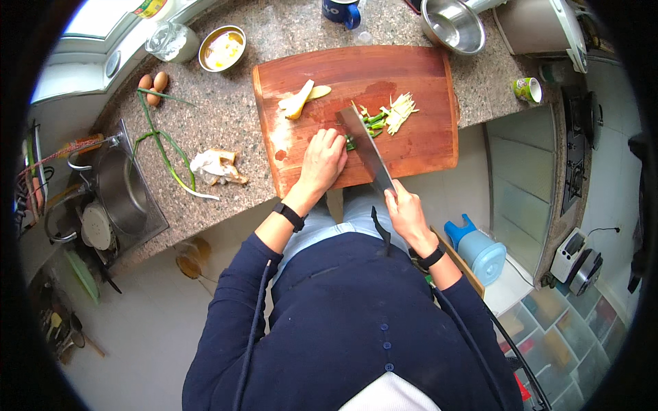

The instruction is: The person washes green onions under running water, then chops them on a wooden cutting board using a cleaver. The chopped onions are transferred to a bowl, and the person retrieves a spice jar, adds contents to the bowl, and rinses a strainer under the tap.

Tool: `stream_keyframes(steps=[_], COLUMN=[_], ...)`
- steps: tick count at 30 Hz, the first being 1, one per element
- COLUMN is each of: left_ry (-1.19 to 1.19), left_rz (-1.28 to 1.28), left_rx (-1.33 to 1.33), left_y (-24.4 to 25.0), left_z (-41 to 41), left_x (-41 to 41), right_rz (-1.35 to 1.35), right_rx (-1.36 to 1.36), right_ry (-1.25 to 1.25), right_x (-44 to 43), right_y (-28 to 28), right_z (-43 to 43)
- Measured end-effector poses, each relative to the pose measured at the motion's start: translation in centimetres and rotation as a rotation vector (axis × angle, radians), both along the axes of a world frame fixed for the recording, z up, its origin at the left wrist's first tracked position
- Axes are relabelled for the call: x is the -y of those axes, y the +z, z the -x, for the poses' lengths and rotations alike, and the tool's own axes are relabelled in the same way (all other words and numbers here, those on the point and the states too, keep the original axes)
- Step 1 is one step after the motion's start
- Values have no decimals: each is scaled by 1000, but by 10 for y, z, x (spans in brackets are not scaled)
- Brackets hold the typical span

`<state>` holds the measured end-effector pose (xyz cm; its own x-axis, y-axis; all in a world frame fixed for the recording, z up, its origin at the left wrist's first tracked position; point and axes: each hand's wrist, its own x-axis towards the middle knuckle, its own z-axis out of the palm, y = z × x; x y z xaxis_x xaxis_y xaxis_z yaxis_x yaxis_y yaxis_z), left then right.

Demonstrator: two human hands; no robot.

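My right hand is closed round the handle of a cleaver, whose broad blade stands over the wooden cutting board. Left of the blade, my left hand presses on green onion with its fingers bent; most of that piece is hidden. Cut green onion pieces lie just right of the blade, touching a small pile of pale yellow julienned strips. Pieces of peeled ginger or a similar root rest on the board's upper left.
On the granite counter are whole green onions, brown eggs, a crumpled white bag, a metal bowl with egg, a glass jar, a blue mug, a steel bowl and a green cup. A sink is at left.
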<state>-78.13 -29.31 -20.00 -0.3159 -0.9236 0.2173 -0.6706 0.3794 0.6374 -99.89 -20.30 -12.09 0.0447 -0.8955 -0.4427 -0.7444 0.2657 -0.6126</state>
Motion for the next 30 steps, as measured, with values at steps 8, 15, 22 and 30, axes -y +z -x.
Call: stream_keyframes(steps=[8,15,22,30], left_ry=[194,17,91,99], left_rz=[-85,-99,-135,-195], left_rx=[-179,-2,59,-93], left_y=[19,13,2,11], left_z=[-22,-10,-6,66], left_x=[-9,-13,4,47], right_rz=[42,-16,12,154], right_rx=[51,29,158,-36], right_ry=[42,72,-229,-350], right_x=[-3,-5,-18,11], right_y=[38,-3,14,6], right_z=[3,1,27,84])
